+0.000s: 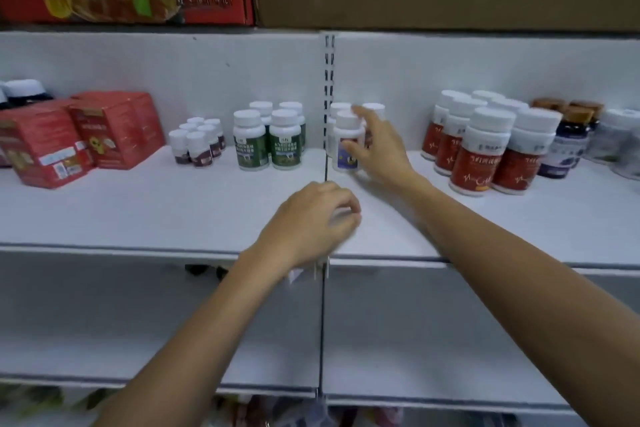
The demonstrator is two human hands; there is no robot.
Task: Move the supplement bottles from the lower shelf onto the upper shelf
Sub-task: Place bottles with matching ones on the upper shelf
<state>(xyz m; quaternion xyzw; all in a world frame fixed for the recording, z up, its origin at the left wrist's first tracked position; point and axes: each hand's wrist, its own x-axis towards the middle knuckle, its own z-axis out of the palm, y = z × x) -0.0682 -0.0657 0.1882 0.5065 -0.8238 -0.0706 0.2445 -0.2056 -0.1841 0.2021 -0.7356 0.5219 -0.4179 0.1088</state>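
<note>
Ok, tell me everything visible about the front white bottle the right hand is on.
The front white bottle is small and plastic-looking, with a white cap and a white body. Its label turns blue-purple lower down and carries a small dark and red mark, but the print is too blurred to read. It stands upright on the upper shelf, just right of the panel seam, ahead of similar bottles. The right hand holds it from the right, thumb across the label.

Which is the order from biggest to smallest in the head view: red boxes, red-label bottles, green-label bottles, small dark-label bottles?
1. red boxes
2. red-label bottles, though they stand nearer the camera, so this rank is unsure
3. green-label bottles
4. small dark-label bottles
</note>
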